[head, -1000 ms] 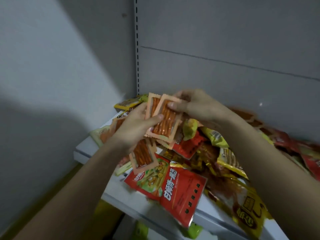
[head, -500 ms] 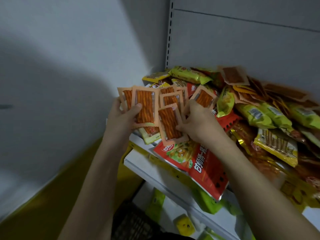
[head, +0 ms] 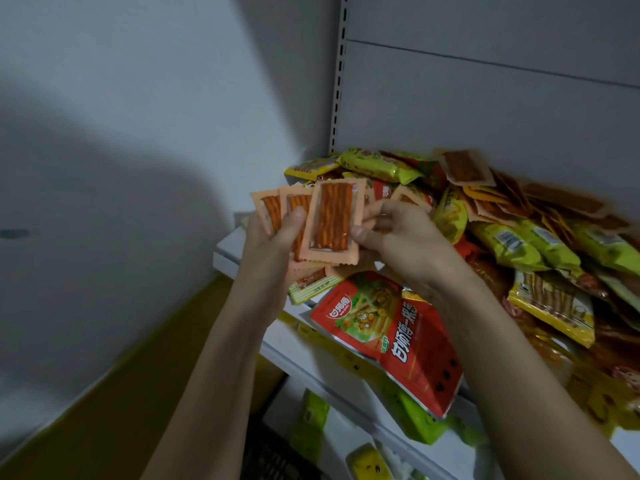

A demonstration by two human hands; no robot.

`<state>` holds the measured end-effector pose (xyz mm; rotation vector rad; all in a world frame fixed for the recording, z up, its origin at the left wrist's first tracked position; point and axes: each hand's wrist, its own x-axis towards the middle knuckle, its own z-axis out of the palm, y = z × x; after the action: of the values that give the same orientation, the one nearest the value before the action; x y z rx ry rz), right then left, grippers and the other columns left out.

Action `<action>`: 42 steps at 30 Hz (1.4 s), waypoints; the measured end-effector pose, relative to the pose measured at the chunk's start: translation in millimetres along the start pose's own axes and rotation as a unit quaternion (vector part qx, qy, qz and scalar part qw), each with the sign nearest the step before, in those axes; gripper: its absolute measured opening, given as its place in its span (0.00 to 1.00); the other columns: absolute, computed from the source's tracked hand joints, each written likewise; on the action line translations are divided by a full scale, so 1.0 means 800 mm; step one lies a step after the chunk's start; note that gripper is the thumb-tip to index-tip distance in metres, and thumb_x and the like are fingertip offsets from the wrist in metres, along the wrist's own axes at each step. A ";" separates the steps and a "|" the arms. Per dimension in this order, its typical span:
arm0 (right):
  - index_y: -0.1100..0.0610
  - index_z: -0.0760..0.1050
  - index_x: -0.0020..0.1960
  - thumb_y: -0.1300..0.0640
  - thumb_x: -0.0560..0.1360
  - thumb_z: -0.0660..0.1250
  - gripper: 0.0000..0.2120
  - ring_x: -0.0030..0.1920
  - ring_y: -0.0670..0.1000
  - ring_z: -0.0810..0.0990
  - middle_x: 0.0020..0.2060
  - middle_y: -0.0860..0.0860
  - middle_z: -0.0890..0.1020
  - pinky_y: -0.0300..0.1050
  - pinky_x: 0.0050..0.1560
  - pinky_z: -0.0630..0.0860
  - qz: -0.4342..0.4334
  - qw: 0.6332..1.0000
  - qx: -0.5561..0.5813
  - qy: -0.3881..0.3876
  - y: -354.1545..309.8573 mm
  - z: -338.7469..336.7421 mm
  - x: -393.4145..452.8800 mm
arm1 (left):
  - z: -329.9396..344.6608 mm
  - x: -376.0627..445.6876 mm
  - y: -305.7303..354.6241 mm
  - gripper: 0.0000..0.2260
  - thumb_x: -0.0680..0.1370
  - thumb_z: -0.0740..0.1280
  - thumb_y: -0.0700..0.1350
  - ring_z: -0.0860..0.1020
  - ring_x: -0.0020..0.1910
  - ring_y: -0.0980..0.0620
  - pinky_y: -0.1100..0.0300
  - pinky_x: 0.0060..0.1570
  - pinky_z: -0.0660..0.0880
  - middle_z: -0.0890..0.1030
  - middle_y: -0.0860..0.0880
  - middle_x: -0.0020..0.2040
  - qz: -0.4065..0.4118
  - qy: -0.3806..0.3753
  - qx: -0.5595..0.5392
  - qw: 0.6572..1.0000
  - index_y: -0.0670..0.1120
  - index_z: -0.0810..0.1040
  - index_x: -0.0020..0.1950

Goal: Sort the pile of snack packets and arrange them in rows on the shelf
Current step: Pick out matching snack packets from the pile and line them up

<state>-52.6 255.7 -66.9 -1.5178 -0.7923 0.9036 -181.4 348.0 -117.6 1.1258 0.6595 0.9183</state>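
Several pale-orange, clear-windowed spicy-strip packets (head: 330, 221) fan at frame centre, pinched by both hands: left hand (head: 273, 233), right hand (head: 398, 233); loosely gripped, they could slide apart and drop.

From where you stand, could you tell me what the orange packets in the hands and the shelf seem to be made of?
Orange packets: likely thin plastic film, with a matte peach border, zigzag-cut edges and a glossy clear window showing red strips. The left hand holds a fan of them; the right hand pinches the front one.

Shelf: probably painted sheet metal, smooth pale grey-white; the slotted upright suggests steel racking.
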 end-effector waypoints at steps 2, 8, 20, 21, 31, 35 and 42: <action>0.61 0.75 0.48 0.68 0.78 0.66 0.03 0.34 0.51 0.85 0.42 0.57 0.80 0.43 0.33 0.81 -0.006 0.999 -0.040 0.008 0.005 0.003 0.002 | 0.005 -0.001 0.001 0.11 0.80 0.68 0.38 0.85 0.54 0.46 0.41 0.52 0.82 0.85 0.47 0.54 0.009 -0.010 0.010 1.000 0.49 0.74 0.60; 0.55 0.78 0.53 0.51 0.74 0.73 0.11 0.46 0.46 0.78 0.45 0.47 0.80 0.42 0.43 0.77 -0.141 0.887 -0.397 0.188 0.014 -0.030 0.015 | -0.005 0.008 -0.006 0.17 0.78 0.70 0.36 0.85 0.52 0.49 0.43 0.52 0.82 0.84 0.47 0.55 -0.013 0.021 0.032 0.999 0.45 0.71 0.64; 0.60 0.79 0.45 0.58 0.76 0.68 0.05 0.42 0.57 0.80 0.44 0.54 0.81 0.46 0.37 0.72 -0.192 0.785 -0.536 0.244 0.037 -0.032 0.016 | 0.009 0.012 -0.019 0.19 0.78 0.71 0.35 0.84 0.56 0.44 0.38 0.54 0.81 0.83 0.43 0.59 0.008 -0.001 0.040 0.999 0.42 0.71 0.66; 0.60 0.77 0.44 0.58 0.76 0.67 0.05 0.40 0.57 0.79 0.42 0.53 0.80 0.45 0.35 0.69 -0.206 0.778 -0.529 0.270 0.035 -0.033 0.014 | 0.011 0.011 -0.020 0.19 0.78 0.71 0.36 0.84 0.55 0.44 0.38 0.54 0.81 0.83 0.43 0.58 0.011 -0.003 0.043 0.999 0.42 0.71 0.67; 0.59 0.75 0.47 0.62 0.77 0.65 0.01 0.49 0.55 0.81 0.49 0.54 0.82 0.52 0.43 0.79 -0.398 0.751 -0.497 0.174 0.042 -0.051 -0.054 | 0.078 -0.017 -0.012 0.17 0.82 0.67 0.39 0.83 0.57 0.43 0.43 0.50 0.82 0.83 0.44 0.59 -0.003 -0.050 0.018 0.999 0.45 0.71 0.70; 0.60 0.75 0.48 0.62 0.78 0.65 0.02 0.58 0.54 0.79 0.56 0.54 0.82 0.48 0.55 0.76 -0.397 0.773 -0.480 0.123 0.055 -0.095 -0.101 | 0.124 -0.061 -0.011 0.17 0.83 0.65 0.41 0.84 0.56 0.45 0.48 0.47 0.83 0.83 0.42 0.60 -0.027 -0.100 -0.026 0.994 0.44 0.70 0.71; 0.60 0.79 0.53 0.61 0.78 0.68 0.05 0.60 0.50 0.78 0.55 0.52 0.82 0.47 0.62 0.74 -0.361 0.818 -0.337 0.294 0.075 -0.200 -0.264 | 0.238 -0.198 -0.044 0.19 0.80 0.64 0.31 0.84 0.54 0.47 0.57 0.40 0.81 0.84 0.43 0.58 -0.058 -0.167 -0.044 0.983 0.43 0.71 0.69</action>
<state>-12.4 -11.9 -92.4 -1.7321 -1.1485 -0.4723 -90.6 116.2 -91.5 1.1176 0.4011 0.6322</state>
